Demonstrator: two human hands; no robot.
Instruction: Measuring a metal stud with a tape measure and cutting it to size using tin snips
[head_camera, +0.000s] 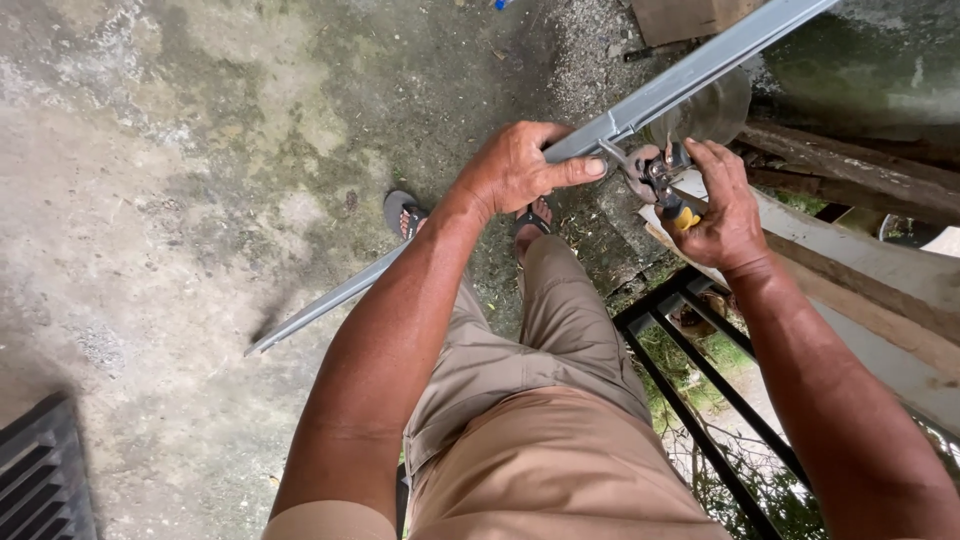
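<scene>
I see no container holding anything in view. My left hand (515, 165) is closed around a long grey metal channel (640, 105), fingers wrapped over its top edge and the thumb pointing right along it. The channel runs diagonally from the near left, where its end (262, 345) lies close to the concrete floor (180, 180), up to the far right corner. My right hand (722, 205) is closed on the handles of a pair of metal snips (662, 185) with a yellow-and-black grip; the snip head meets the channel's edge just right of the left hand. How far the blades are parted I cannot tell.

A clear plastic bottle (712, 112) sits behind the channel, far right. Weathered timber planks (850, 165) lie to the right. A black metal grille (690, 380) stands near right, beside my tan trousers (540, 440). Sandalled feet (403, 212) rest on the floor beneath the channel. A dark drain grate (45, 475) occupies the near left corner.
</scene>
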